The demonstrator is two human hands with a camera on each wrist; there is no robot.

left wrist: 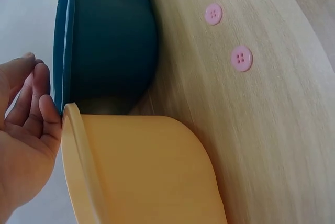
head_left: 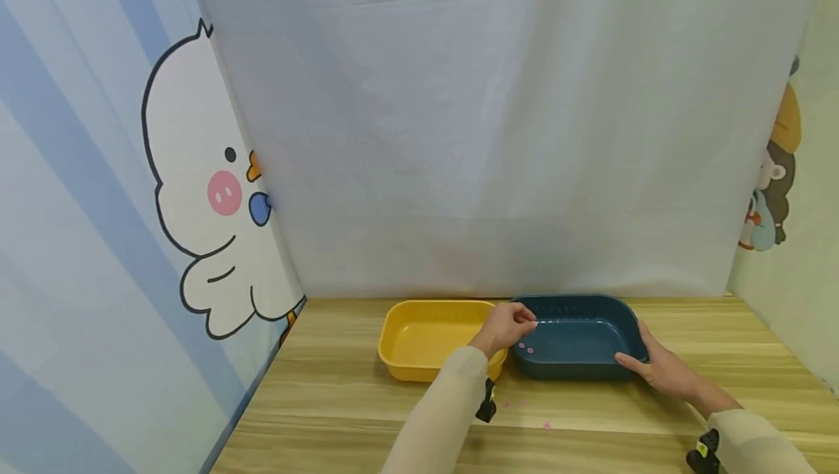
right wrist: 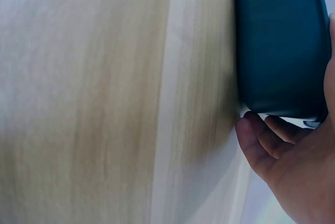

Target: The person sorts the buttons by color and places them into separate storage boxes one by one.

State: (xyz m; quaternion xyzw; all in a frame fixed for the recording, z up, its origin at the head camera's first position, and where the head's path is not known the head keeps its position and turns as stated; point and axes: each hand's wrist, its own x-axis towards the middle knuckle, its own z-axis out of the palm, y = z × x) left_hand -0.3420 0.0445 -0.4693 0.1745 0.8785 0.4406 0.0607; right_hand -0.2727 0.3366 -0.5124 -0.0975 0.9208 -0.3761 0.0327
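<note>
My left hand [head_left: 506, 327] reaches over the place where the yellow tub [head_left: 427, 370] and the dark blue tub [head_left: 566, 372] meet. Its thumb and forefinger tips pinch a small pale button [head_left: 536, 323], hidden by the fingers in the left wrist view. Pink buttons [head_left: 526, 348] lie inside the dark blue tub at its left end. On the wooden table in front are several more pink buttons [head_left: 547, 426]. My right hand [head_left: 670, 372] grips the right end of the dark blue tub, thumb at the front corner and fingers along the outer wall.
The two tubs stand side by side near the back of the table [head_left: 314, 401]. A pale grey curtain [head_left: 459, 132] hangs behind them. At the left is a wall covering with a cartoon bird [head_left: 197, 241]. Each wrist wears a black device [head_left: 486, 401].
</note>
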